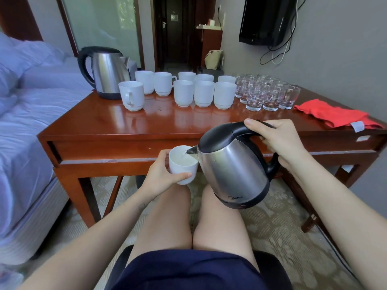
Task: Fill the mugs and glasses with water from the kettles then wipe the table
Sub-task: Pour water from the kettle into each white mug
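Over the lap, short of the glossy wooden table (104, 126), the left hand (161, 174) grips a white ceramic mug (183, 166); the right hand (278, 139) clasps the tilted steel kettle (232, 170) by its handle. Best to pour slowly, spout just inside the rim, and stop short of full.

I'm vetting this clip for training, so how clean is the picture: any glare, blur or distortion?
Head view: the wide-angle lens stretches the frame's edges. The glossy table mirrors the mugs as pale streaks. The kettle shows soft highlights but no blown-out glare. The light is even and diffuse, with weak shadows. The kettle and held mug look sharp.
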The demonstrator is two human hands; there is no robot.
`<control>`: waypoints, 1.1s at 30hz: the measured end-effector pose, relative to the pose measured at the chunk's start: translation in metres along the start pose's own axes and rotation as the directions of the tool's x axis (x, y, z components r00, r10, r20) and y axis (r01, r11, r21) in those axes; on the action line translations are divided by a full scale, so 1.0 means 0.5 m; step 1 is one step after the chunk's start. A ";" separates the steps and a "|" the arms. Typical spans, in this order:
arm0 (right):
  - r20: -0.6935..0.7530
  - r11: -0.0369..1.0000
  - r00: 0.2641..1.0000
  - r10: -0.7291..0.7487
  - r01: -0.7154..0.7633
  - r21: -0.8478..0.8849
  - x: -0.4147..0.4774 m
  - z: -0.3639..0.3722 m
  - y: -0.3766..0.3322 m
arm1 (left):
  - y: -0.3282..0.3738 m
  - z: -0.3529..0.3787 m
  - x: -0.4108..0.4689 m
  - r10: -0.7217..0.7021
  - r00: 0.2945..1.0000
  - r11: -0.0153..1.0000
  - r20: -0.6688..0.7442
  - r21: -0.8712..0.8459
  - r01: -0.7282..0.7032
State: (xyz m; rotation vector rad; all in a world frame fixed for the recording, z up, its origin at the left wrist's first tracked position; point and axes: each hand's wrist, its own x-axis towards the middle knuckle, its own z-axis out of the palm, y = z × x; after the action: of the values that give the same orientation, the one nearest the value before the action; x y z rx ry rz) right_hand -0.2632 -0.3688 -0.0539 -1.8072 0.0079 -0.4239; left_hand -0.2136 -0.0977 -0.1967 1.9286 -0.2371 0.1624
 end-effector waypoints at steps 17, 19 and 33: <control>-0.024 0.998 0.998 0.053 -0.052 0.045 0.000 -0.016 0.002 | 0.018 -0.004 0.000 0.009 0.999 0.999 -0.032 -0.031 -0.010; -0.027 0.994 0.998 0.064 -0.061 0.089 0.002 -0.019 0.005 | 0.027 -0.007 0.004 0.012 0.999 0.999 -0.036 -0.044 -0.014; -0.102 0.953 0.993 0.064 -0.030 0.303 0.075 -0.021 -0.053 | 0.146 -0.089 0.092 0.087 0.992 0.996 -0.096 -0.015 -0.089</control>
State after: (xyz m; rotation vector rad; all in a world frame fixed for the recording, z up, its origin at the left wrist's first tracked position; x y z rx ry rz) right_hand -0.2371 -0.3794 -0.0163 -1.4789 0.0606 -0.4653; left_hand -0.1866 -0.0857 -0.1045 1.8871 -0.2593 0.3085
